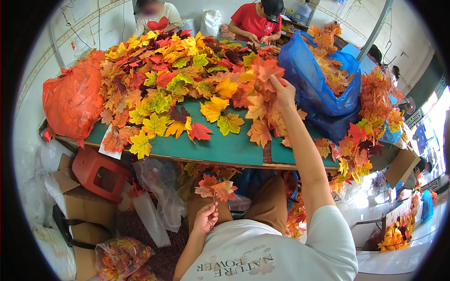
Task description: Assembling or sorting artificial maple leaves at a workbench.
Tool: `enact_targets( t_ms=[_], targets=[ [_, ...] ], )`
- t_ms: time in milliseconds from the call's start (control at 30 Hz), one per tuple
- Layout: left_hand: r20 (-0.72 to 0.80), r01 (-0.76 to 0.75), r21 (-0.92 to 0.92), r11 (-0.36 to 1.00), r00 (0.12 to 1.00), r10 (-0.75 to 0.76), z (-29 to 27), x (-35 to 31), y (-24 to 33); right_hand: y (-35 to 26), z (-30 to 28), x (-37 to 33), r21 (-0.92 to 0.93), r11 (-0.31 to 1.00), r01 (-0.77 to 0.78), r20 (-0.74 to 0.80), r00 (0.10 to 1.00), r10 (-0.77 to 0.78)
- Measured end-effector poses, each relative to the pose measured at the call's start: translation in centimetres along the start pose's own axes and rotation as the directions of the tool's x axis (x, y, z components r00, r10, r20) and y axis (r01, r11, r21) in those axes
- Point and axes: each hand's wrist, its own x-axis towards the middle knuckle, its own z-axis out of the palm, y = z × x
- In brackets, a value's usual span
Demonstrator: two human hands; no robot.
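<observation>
Low over my lap, my left hand (206,218) pinches the thin stem of a small spray of artificial maple leaves (216,188) in orange and pale pink. My right hand (284,92) reaches across the table, its thumb and fingertips closed at the edge of an orange-red maple leaf (267,70). That leaf lies among a cluster of peach and orange leaves (257,107) beside a blue plastic bag. A large heap of yellow, green, red and dark purple artificial leaves (164,75) covers the far and left part of the green table (225,152).
An orange bag (75,103) stands at the table's left end, a blue bag of leaves (304,75) at the right. Below left are a red plastic stool (99,174), cardboard boxes (86,220) and a clear bag of leaves (123,255). Two people sit across the table.
</observation>
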Motion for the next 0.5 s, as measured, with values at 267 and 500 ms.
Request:
enact_targets(
  t_ms=[267,500],
  targets=[
    [0.01,0.013,0.025,1.0,1.0,-0.014,0.9,0.1,-0.1,5.9,0.0,-4.2,-0.801,0.504,0.323,0.417,0.905,0.083],
    [0.009,-0.01,0.044,0.999,1.0,0.01,1.4,-0.3,0.1,3.3,0.8,-5.8,-0.732,0.021,0.681,0.629,0.688,-0.361]
  ],
)
